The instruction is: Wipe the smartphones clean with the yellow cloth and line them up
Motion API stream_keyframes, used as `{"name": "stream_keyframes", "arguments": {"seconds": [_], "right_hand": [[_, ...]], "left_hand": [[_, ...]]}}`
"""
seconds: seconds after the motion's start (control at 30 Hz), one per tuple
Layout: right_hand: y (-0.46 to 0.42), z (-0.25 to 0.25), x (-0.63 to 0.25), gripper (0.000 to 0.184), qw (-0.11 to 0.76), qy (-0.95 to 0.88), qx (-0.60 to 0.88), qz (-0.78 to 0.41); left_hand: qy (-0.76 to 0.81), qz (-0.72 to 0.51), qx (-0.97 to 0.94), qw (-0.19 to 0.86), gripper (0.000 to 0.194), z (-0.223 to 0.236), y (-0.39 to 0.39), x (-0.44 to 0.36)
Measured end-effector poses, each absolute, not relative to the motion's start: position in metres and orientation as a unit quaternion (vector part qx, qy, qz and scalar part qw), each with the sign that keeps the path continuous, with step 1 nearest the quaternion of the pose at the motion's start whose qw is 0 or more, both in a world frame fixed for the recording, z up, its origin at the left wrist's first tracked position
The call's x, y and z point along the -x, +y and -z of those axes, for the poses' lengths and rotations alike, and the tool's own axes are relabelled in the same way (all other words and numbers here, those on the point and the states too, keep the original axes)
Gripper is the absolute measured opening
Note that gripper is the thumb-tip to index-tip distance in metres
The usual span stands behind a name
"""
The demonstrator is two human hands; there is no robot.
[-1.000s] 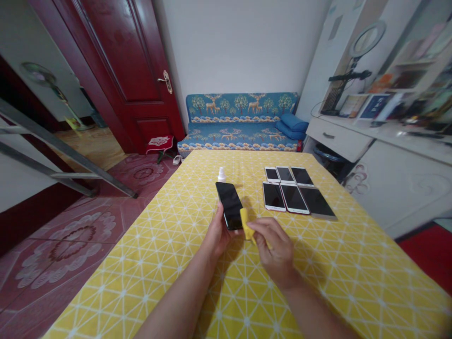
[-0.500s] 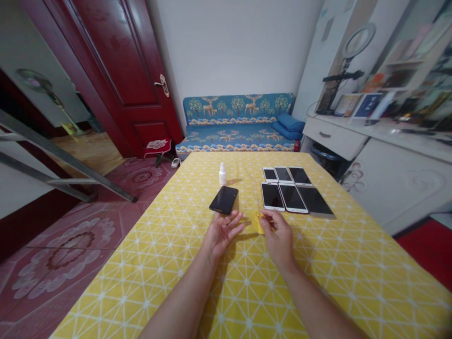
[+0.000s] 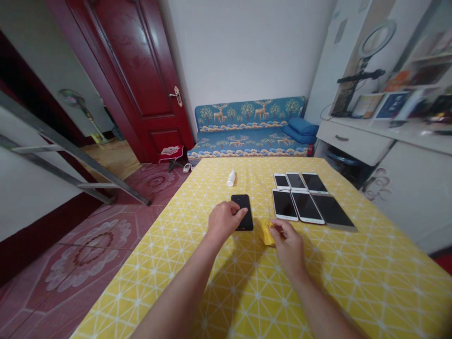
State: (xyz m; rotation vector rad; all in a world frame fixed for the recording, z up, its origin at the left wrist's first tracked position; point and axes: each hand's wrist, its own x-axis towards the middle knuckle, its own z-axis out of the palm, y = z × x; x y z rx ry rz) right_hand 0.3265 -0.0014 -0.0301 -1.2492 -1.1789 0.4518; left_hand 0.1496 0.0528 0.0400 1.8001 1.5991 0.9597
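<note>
My right hand (image 3: 287, 242) pinches a crumpled yellow cloth (image 3: 267, 232) between thumb and fingers, just above the table. My left hand (image 3: 226, 219) is over the left side of a black smartphone (image 3: 247, 213), its thumb apart from the bent fingers; whether the fingertips touch the phone I cannot tell. The phone lies flat with its dark face up. Beyond it a small white bottle (image 3: 231, 179) lies on its side. To the right, several phones rest in two rows, among them a white-framed phone (image 3: 307, 207) and a larger dark phone (image 3: 334, 211).
A yellow patterned tablecloth (image 3: 169, 263) covers the table. A blue sofa (image 3: 247, 129) stands beyond its far edge. On the right is a white cabinet (image 3: 356, 139) with a ring light (image 3: 377, 38). A metal ladder (image 3: 67, 141) and a red door (image 3: 137, 70) are at left.
The white bottle has gone from upright to lying down. The black phone has turned straighter. My left hand has moved over the phone, palm now turned down. The view has shifted left.
</note>
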Motion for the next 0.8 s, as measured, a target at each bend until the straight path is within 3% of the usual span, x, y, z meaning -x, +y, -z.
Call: {"name": "stream_keyframes", "arguments": {"seconds": [0.13,0.2,0.6,0.8], "right_hand": [[0.002,0.034,-0.333,0.021,0.636,-0.492,0.553,-0.219],[0.003,0.036,-0.335,0.022,0.639,-0.475,0.559,-0.23],[0.007,0.036,-0.335,0.027,0.643,-0.436,0.565,-0.28],[0.008,0.036,-0.333,0.028,0.642,-0.437,0.558,-0.293]], "left_hand": [[0.646,-0.252,-0.696,0.184,0.08,-0.035,0.072,-0.179],[0.662,-0.211,-0.696,0.183,0.091,-0.025,0.075,-0.191],[0.676,-0.215,-0.675,0.204,0.096,-0.006,0.076,-0.189],[0.646,-0.34,-0.632,0.26,0.097,0.003,0.062,-0.183]]}}
